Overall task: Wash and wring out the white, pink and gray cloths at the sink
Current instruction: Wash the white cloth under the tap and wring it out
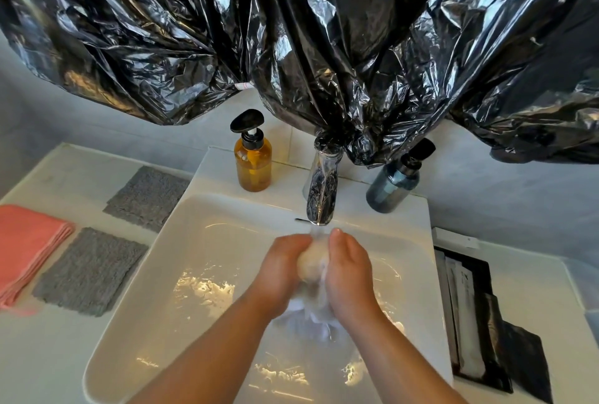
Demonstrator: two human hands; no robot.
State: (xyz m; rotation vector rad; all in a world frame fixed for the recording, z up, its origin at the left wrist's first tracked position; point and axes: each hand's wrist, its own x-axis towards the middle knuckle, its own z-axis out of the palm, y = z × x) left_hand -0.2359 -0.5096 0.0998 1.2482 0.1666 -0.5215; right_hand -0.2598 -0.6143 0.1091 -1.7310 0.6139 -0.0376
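Note:
A bunched white cloth (309, 265) sits between my two hands over the white sink (207, 261), right under the running tap (321, 196). My left hand (281, 269) grips it from the left and my right hand (348, 269) grips it from the right. Its wet tail (312, 316) hangs below my wrists. On the counter to the left lie a folded pink cloth (27, 244) and two gray cloths, the near one (89, 270) and the far one (147, 197), both flat.
An amber pump bottle (253, 162) stands left of the tap and a dark blue bottle (393, 184) right of it. Black plastic sheeting (324, 30) hangs over the wall above. Dark sachets (479, 322) lie on the right counter. Water pools in the basin.

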